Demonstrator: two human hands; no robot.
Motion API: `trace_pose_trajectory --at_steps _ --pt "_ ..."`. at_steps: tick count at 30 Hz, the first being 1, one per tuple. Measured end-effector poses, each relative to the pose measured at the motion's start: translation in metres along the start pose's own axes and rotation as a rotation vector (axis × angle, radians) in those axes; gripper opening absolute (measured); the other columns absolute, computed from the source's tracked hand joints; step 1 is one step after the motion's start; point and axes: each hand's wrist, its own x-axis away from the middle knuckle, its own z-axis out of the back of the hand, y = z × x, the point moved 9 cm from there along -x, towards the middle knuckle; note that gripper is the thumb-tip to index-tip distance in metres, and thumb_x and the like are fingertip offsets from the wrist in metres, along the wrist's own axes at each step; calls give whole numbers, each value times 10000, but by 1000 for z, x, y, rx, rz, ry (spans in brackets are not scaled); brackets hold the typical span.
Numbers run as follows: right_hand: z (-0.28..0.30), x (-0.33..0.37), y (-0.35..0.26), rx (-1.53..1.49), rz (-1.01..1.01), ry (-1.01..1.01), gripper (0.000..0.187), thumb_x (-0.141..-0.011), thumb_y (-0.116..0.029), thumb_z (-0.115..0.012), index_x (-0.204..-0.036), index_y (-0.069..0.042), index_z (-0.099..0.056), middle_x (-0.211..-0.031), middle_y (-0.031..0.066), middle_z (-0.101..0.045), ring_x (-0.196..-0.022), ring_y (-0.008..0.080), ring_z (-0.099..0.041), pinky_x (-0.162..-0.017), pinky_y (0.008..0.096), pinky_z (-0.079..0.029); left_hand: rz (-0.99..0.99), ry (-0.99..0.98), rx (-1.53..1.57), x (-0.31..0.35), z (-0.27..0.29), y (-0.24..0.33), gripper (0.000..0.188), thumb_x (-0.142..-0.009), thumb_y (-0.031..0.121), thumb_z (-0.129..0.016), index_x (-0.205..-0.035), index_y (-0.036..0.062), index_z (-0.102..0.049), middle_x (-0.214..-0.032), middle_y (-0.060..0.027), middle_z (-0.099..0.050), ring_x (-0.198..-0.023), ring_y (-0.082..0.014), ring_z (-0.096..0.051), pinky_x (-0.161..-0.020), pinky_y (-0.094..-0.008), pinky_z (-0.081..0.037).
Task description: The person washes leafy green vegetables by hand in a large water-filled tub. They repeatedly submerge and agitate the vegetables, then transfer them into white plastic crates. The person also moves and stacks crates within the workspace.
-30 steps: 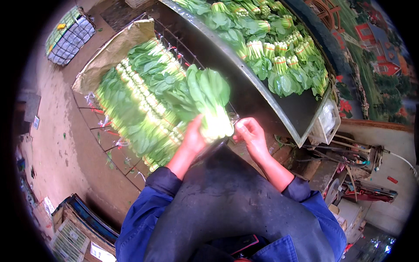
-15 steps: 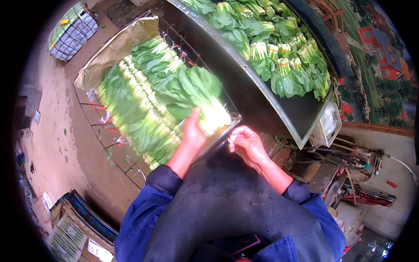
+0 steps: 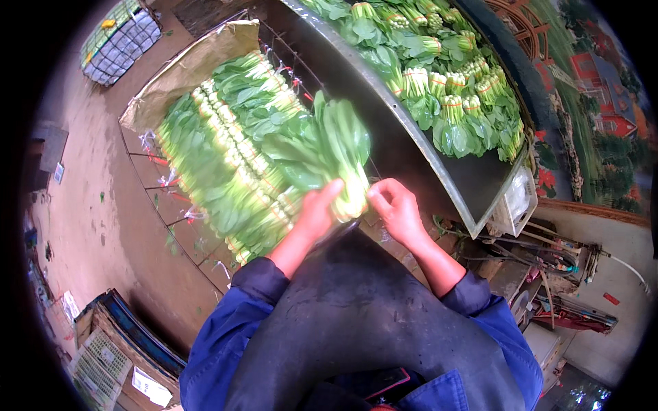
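Note:
A bunch of bok choy [image 3: 346, 157] stands nearly upright in front of me, leaves up and pale stem ends down. My left hand [image 3: 319, 212] is closed round its stems from the left. At the right edge of those stems my right hand [image 3: 397, 205] has thumb and fingers pinched together; whatever lies between the fingertips is too small to make out. Below and left of the bunch, rows of banded bok choy bunches [image 3: 240, 147] fill a wire crate lined with brown sheeting [image 3: 195, 65], stem ends meeting along the middle.
A metal trough [image 3: 411, 130] at the upper right holds more banded bunches [image 3: 452, 103]. Beside its near corner is a white plastic basket [image 3: 510, 202]. A wire cage with bags [image 3: 120, 44] stands far left. Hoses and tools [image 3: 562, 260] lie at the right.
My left hand has brought the bunch slightly right and turned it more upright. My right hand has moved from just below the stems to their right side.

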Motion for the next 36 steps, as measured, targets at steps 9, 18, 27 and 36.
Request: trace_pose_trajectory --at_steps 9,18,27,36 --pt "-5 -3 65 -393 -135 -88 75 -1000 -116 -631 -1018 -58 -588 -809 -7 -600 -678 90 -557 -653 257 -497 87 -37 357 -25 66 -2 542 -1017 345 -591 -1397 -32 -507 -1345 -187 -629 -1208 -319 -642 -1059 -498 -509" --pt "38 41 193 215 -236 -51 528 -882 -11 -694 -1382 -45 -529 -1088 74 -676 -768 96 -605 -710 274 -532 180 21 -1114 -96 188 152 714 -860 406 -788 -1359 -45 -549 -1225 -158 -680 -1005 -191 -680 -873 -315 -549" --pt "45 72 223 347 -369 -98 453 -917 -56 -669 -1349 -10 -542 -1072 117 -697 -858 178 -688 -791 320 -565 7 -30 -2359 -144 250 74 843 -923 602 -591 -1618 359 -180 -1532 -206 -386 -1268 -436 -520 -1014 -582 -441" --pt "40 53 205 411 -357 -154 406 -906 -114 -684 -1288 -5 -602 -1098 162 -707 -958 249 -712 -868 365 -565 -219 32 -2535 -135 261 50 719 -957 425 -600 -1597 307 -294 -1389 -159 -513 -1134 -355 -579 -937 -536 -467"
